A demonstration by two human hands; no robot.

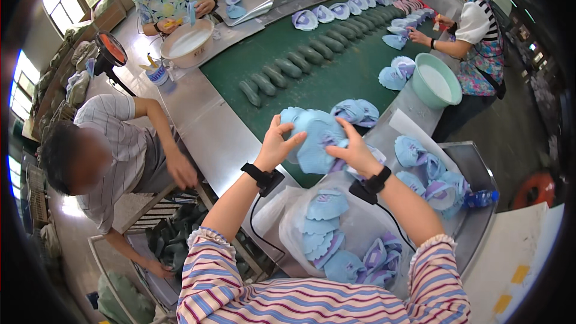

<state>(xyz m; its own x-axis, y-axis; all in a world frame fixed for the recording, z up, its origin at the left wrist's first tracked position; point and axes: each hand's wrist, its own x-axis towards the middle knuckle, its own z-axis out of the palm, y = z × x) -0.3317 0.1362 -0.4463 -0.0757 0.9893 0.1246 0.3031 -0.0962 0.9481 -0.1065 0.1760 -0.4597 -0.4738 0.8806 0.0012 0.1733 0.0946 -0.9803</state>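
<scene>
In front of me, above the near end of a green work belt (240, 72), I hold light blue fabric shoe uppers (318, 135) with purple parts. Several layers seem to overlap there; I cannot tell how many. My left hand (279, 143) grips their left side between thumb and fingers. On the right edge, my right hand (357, 153) is closed, its thumb across the front. Just beyond it lie more blue and purple uppers (358, 112) on the belt. Below my hands, a white plastic bag (288, 213) holds stacked blue uppers (321, 228).
Dark green shoe lasts (290, 67) line the belt. A metal tray (485, 165) at right holds uppers and a blue-capped bottle (482, 198). A green basin (436, 82) stands beyond it. Co-workers work around the belt; one at left reaches into a crate of dark lasts (174, 234).
</scene>
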